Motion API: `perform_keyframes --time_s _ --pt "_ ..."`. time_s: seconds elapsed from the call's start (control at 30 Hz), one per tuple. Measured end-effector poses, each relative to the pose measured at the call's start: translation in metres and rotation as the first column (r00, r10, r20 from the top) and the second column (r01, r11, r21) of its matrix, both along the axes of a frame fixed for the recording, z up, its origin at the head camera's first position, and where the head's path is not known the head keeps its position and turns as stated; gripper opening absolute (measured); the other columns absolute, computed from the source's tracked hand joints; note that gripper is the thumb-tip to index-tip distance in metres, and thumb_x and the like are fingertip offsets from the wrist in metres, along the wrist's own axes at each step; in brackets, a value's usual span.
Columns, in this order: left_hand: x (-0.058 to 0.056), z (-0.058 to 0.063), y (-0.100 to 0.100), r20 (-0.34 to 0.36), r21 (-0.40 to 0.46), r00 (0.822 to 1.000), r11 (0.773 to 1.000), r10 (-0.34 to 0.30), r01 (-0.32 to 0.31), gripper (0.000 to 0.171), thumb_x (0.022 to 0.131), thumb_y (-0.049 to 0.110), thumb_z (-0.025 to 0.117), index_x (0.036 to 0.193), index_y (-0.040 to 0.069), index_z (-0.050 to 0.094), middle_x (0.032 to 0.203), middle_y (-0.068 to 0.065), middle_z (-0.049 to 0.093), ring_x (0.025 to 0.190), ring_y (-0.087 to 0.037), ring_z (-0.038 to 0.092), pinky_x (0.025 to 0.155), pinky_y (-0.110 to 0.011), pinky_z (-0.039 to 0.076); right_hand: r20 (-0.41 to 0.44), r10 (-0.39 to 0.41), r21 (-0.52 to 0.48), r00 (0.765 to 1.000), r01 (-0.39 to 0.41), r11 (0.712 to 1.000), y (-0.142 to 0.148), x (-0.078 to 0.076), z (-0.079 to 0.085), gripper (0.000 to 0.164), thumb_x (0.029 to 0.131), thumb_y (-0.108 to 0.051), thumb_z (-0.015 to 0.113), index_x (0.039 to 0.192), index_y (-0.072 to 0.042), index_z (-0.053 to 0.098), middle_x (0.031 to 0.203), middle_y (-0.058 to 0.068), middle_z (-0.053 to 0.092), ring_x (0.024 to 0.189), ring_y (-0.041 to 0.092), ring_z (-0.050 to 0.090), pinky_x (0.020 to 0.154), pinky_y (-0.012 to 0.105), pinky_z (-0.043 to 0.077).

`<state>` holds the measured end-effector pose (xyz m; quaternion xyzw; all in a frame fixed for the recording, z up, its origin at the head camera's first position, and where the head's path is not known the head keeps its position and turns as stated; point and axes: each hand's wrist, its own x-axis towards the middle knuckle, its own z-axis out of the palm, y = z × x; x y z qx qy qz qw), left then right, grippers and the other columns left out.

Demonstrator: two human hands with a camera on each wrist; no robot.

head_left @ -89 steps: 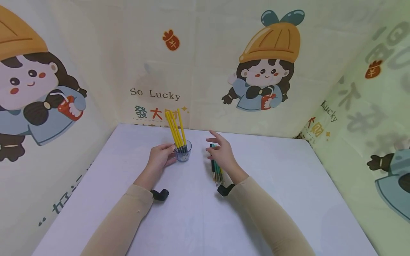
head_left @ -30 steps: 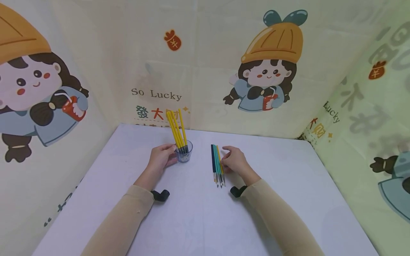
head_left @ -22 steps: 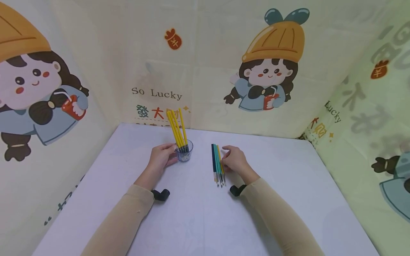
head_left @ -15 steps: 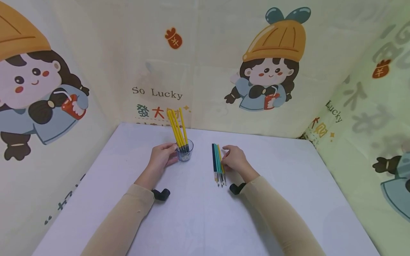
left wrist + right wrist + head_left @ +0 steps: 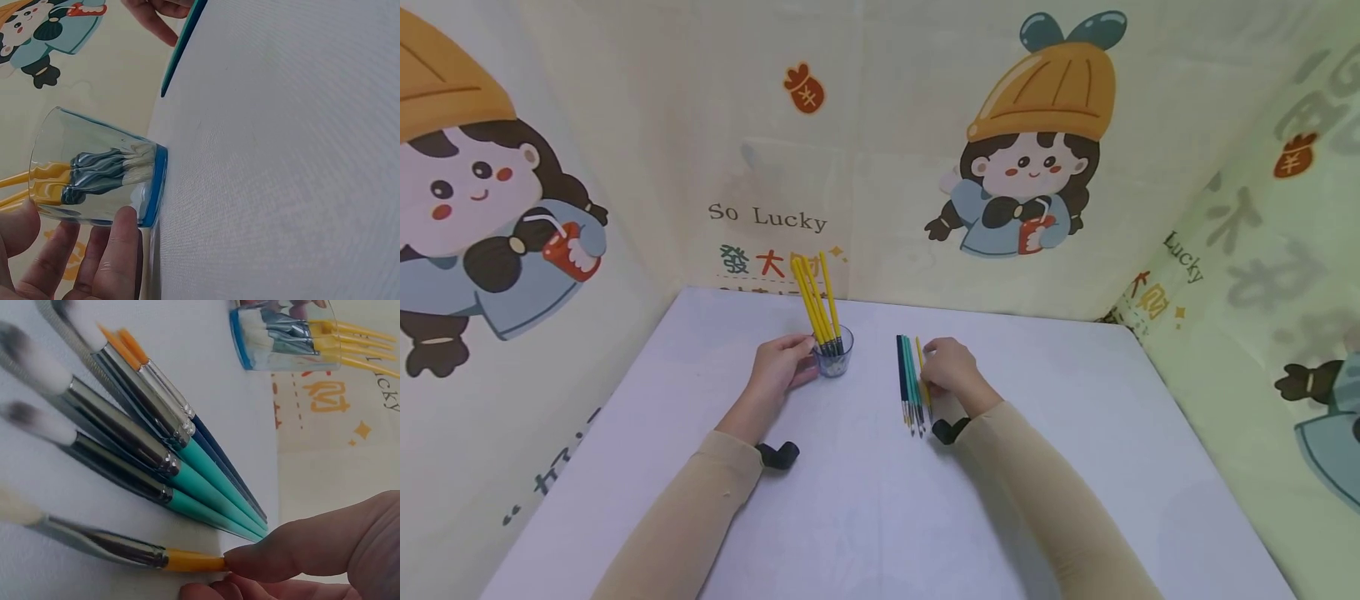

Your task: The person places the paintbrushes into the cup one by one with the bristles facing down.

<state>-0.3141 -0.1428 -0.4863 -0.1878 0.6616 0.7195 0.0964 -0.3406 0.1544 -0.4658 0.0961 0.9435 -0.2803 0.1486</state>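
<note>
My left hand (image 5: 775, 364) holds a small clear cup (image 5: 832, 364) from its left side, thumb near the rim and fingers along the wall. Several yellow-handled paintbrushes (image 5: 813, 304) lean inside it, bristles down, as the left wrist view shows against the blue base (image 5: 160, 181). At the right of a row of brushes, my right hand (image 5: 953, 367) pinches one yellow paintbrush (image 5: 197, 560) by its handle; its bristle end points toward me. Beside it lie teal paintbrushes (image 5: 215, 484) and dark blue ones (image 5: 228, 465), flat and side by side. Part of the pinched handle is hidden by the thumb.
A white-covered table (image 5: 865, 508) carries everything. Behind it hangs a cream cloth (image 5: 880, 167) printed with cartoon figures and lettering, and more of this cloth stands at both sides. A black wrist mount (image 5: 951, 430) sits near the lying brushes.
My right hand came from above the lying brushes to their right side. The yellow paintbrush has shifted right, apart from the teal ones, in its pinch. My left hand stays at the cup.
</note>
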Motion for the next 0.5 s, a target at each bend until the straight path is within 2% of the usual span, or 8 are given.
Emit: perform_keyframes --time_s 0.23,0.5 --pt "-0.0016 -0.001 -0.0003 -0.004 0.005 1.0 1.0 -0.001 0.001 0.038 0.107 0.029 0.07 0.143 0.017 0.068 0.146 -0.009 0.065 0.133 -0.026 0.066 0.101 -0.035 0.066 -0.022 0.048 0.046 0.999 -0.047 0.998 -0.0027 0.001 0.0028 0.062 0.087 -0.007 0.07 0.148 -0.011 0.062 0.126 0.019 0.068 0.077 0.024 0.07 0.045 0.023 0.05" --pt "-0.0006 -0.0012 -0.0007 -0.019 0.0 1.0 1.0 -0.002 0.002 0.039 0.107 0.029 0.069 0.143 0.015 0.067 0.144 -0.01 0.066 0.132 -0.027 0.066 0.099 -0.034 0.067 -0.023 0.092 0.044 0.995 -0.091 0.995 -0.0011 -0.0001 0.0003 0.06 0.089 -0.008 0.067 0.149 -0.012 0.061 0.131 0.019 0.067 0.058 0.019 0.066 0.048 0.025 0.051"
